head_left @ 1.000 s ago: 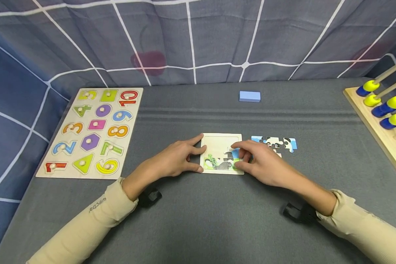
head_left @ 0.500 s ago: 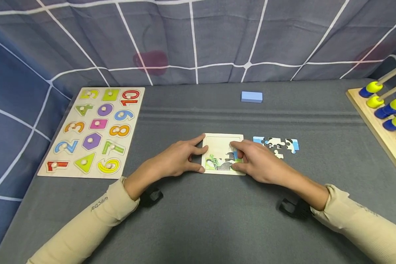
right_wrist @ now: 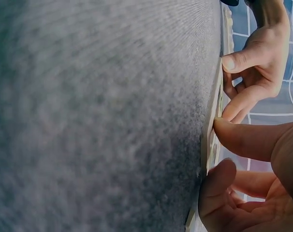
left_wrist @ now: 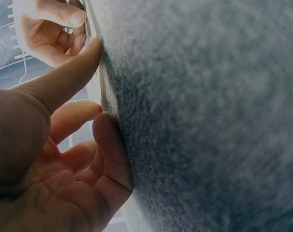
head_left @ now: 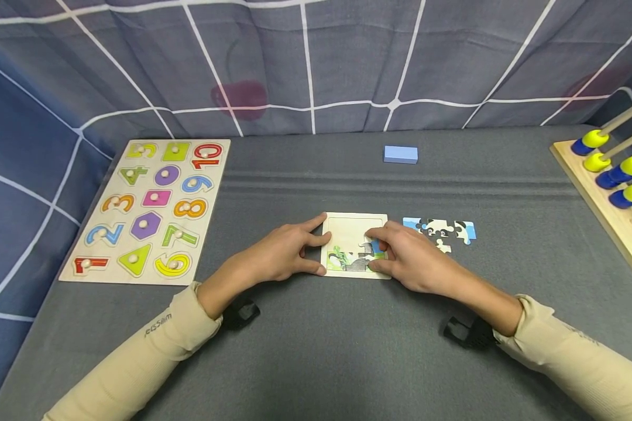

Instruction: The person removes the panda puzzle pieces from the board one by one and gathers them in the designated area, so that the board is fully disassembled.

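In the head view a square wooden puzzle tray [head_left: 346,229] lies on the grey table, its lower part filled with panda picture pieces. My left hand [head_left: 279,252] rests against the tray's left edge, thumb and forefinger spread apart along it. Over the tray's right side, my right hand [head_left: 413,257] has its forefinger and thumb on either side of a blue-and-black puzzle piece [head_left: 376,247]. The right thumb [right_wrist: 250,140] touches the tray in the right wrist view. Loose panda pieces [head_left: 439,227] lie right of the tray, partly hidden by the right hand.
A number and shape peg board [head_left: 154,237] lies at the left. A blue block [head_left: 400,155] sits behind the tray. At the far right stands a wooden bead frame [head_left: 600,204] with blue and yellow beads. A grey checked curtain [head_left: 347,64] hangs behind the table.
My right forefinger and thumb have shifted slightly left and inward over the tray, uncovering more of the loose pieces. My left hand stays at the tray's left edge.
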The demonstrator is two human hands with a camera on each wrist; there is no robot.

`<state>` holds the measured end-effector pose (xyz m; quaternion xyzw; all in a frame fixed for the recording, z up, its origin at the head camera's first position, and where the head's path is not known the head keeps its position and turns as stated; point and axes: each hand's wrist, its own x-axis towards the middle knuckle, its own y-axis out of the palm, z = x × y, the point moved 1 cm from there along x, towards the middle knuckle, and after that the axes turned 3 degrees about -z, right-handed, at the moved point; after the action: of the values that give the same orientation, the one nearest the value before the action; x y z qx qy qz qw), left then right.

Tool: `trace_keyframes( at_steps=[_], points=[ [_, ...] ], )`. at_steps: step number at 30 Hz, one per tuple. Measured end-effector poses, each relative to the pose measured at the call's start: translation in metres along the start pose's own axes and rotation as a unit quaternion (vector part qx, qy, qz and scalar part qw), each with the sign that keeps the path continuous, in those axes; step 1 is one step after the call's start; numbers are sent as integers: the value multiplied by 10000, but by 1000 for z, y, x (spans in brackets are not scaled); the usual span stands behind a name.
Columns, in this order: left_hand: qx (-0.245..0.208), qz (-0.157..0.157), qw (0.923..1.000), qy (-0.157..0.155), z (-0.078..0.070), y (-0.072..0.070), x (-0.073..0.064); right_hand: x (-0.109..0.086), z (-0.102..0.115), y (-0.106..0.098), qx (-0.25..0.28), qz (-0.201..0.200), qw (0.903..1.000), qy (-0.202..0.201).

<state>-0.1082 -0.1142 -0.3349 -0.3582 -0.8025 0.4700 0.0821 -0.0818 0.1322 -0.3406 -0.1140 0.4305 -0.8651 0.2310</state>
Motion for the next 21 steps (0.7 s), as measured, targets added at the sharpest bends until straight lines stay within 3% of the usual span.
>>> trace_keyframes(
  at_steps=[7,14,21],
  points=[
    [-14,35,10000,-40,-1,0,0,-2,1,2,-285,-85,9995,104],
    [29,76,9999,-100,-1,0,1,-4,2,2,-431,-461,9980,-90],
    [57,68,9999,-78,0,1,1,-3,1,0,-417,-254,9988,91]
  ],
)
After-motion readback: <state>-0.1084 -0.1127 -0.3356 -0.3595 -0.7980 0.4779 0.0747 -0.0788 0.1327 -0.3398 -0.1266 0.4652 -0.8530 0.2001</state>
